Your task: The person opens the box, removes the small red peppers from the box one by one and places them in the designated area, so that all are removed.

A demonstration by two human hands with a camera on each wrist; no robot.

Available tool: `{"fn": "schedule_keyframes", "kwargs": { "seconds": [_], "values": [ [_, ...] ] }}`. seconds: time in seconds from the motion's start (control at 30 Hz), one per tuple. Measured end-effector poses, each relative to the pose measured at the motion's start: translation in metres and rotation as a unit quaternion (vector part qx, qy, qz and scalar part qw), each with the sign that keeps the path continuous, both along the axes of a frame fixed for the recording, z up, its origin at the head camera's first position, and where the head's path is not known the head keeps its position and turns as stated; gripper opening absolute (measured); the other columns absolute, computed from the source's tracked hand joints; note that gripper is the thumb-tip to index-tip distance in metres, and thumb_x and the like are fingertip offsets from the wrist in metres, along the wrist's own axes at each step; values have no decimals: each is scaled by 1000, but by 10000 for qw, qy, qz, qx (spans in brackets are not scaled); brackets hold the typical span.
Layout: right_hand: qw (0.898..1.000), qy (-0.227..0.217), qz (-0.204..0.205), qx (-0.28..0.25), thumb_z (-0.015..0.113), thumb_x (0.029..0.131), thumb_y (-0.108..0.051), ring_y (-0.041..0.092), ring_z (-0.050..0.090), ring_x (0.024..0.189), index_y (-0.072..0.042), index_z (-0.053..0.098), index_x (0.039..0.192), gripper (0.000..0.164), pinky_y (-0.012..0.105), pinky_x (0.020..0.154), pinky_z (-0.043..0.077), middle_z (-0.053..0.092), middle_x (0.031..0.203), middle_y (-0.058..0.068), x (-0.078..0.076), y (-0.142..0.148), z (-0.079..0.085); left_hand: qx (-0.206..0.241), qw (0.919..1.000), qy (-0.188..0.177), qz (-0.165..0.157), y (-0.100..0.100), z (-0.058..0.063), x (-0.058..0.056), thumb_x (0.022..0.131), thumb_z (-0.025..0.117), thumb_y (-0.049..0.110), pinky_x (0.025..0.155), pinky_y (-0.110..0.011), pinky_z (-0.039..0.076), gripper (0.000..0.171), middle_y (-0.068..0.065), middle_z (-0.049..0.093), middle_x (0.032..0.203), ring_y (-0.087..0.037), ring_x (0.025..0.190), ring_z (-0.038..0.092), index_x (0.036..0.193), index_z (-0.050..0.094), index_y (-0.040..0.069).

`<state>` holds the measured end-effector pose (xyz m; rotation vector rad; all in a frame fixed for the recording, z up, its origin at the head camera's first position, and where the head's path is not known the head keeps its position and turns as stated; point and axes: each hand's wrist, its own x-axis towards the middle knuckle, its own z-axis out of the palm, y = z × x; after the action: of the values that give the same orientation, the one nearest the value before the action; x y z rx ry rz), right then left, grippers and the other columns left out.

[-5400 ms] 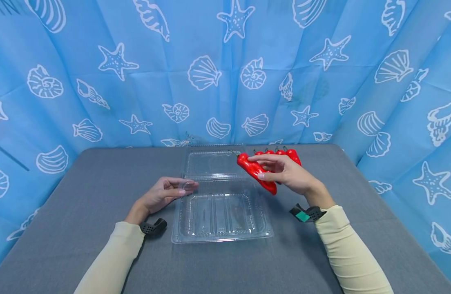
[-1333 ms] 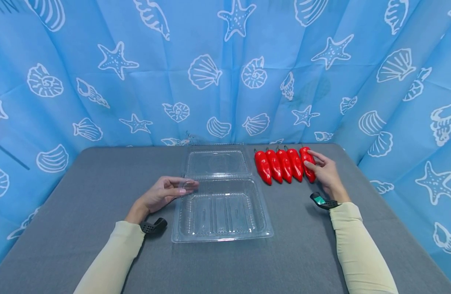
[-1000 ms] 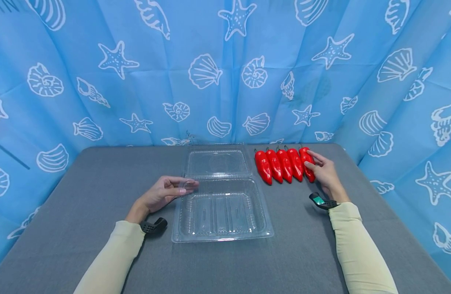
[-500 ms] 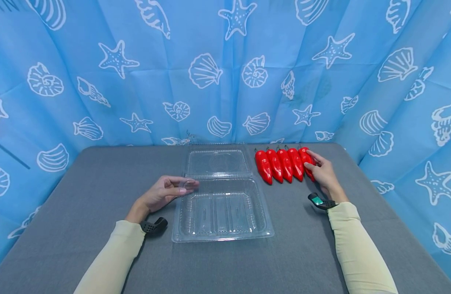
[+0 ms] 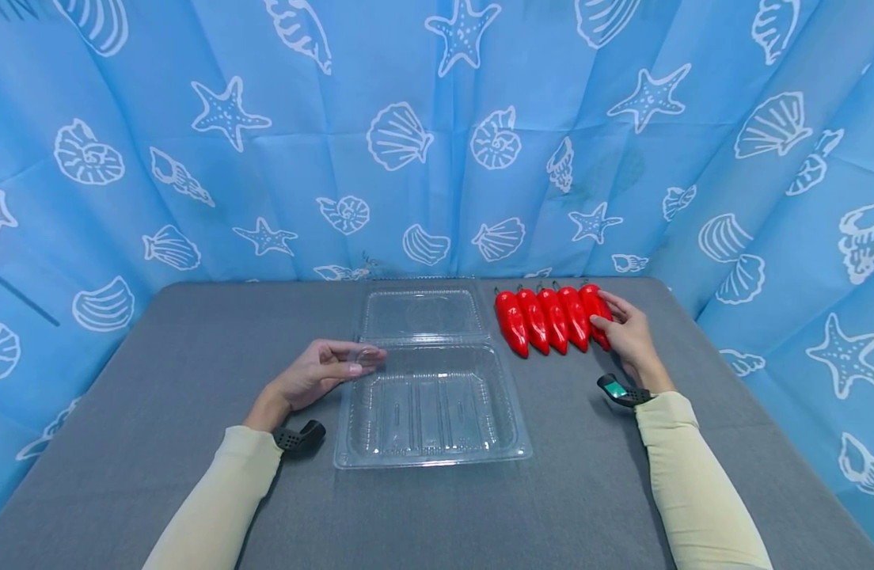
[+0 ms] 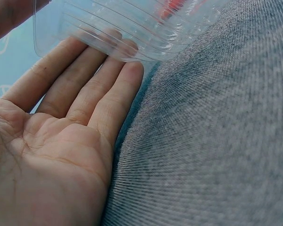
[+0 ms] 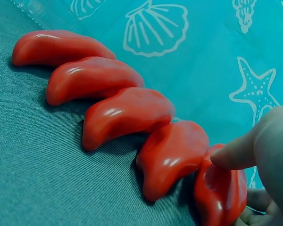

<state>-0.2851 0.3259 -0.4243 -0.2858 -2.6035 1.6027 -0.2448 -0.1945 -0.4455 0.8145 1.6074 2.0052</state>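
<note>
Several glossy red peppers [image 5: 553,319] lie side by side at the back right of the table, stems toward the curtain. My right hand [image 5: 631,336] holds the rightmost pepper [image 7: 219,188]. Its thumb rests on the pepper's near side, with the fingers round the other side, partly hidden. A clear plastic clamshell container [image 5: 437,457] stands in the middle, its lid [image 5: 423,315] folded back flat. At the container's left rim is my left hand [image 5: 323,372], thumb above the rim and fairly straight fingers [image 6: 115,103] underneath, against the wall.
A grey cloth covers the table [image 5: 423,522]. Behind it hangs a blue curtain [image 5: 280,182] printed with white shells and starfish, close to the peppers and the lid. A black wrist strap [image 5: 622,390] sits on each arm.
My right hand has moved right from beside the container, where it held a pepper aloft, to the row's right end, where that pepper now lies. The left hand and container stay put.
</note>
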Motion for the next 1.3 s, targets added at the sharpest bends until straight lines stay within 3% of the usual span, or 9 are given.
{"fn": "schedule_keyframes", "kwargs": {
  "seconds": [0.13, 0.33, 0.53, 0.7, 1.0, 1.3],
  "values": [
    [10000, -46, 33, 20, 53, 105, -19, 41, 32, 141, -14, 32, 160, 59, 43, 104, 47, 32, 159, 24, 0, 1, 0, -13, 10000, -3, 9, 1, 1, 0, 94, 63, -2, 111, -35, 44, 42, -22, 61, 136, -27, 130, 58, 134, 56, -13],
    [9999, -106, 82, 1, 51, 106, -19, 43, 31, 143, -14, 29, 161, 59, 51, 110, 43, 29, 161, 25, -1, 0, 1, -17, 10000, -8, 1, 1, 0, 0, 94, 63, -1, 110, -35, 44, 42, -21, 62, 136, -27, 130, 58, 134, 57, -12],
    [9999, -147, 43, -23, 51, 106, -19, 44, 31, 143, -14, 28, 161, 60, 56, 112, 39, 29, 161, 25, -1, -2, 1, 18, 10000, 2, -58, 1, -1, -3, 95, 62, -2, 111, -34, 44, 41, -22, 61, 136, -28, 130, 57, 134, 57, -13],
    [9999, -112, 20, -60, 51, 106, -20, 43, 33, 142, -12, 28, 161, 60, 53, 111, 42, 30, 160, 25, 0, 0, 1, -7, 10000, -22, -51, 2, -1, -3, 94, 62, -2, 111, -34, 44, 41, -23, 61, 136, -28, 130, 57, 134, 57, -12],
    [9984, 476, -274, 131, 53, 104, -15, 43, 37, 141, -9, 33, 158, 58, 56, 113, 40, 33, 160, 22, 4, -2, 11, -61, 9999, -57, -59, 0, 0, -1, 95, 61, -2, 111, -37, 44, 41, -23, 61, 136, -26, 130, 58, 134, 56, -13],
    [9945, 788, -194, 659, 56, 102, -13, 45, 36, 140, -7, 35, 158, 60, 61, 111, 38, 35, 157, 25, 8, -13, 25, -100, 9995, -242, -191, -13, 7, -3, 98, 59, 0, 109, -42, 43, 46, -30, 56, 139, -30, 130, 57, 137, 46, -21]
  ]
}}
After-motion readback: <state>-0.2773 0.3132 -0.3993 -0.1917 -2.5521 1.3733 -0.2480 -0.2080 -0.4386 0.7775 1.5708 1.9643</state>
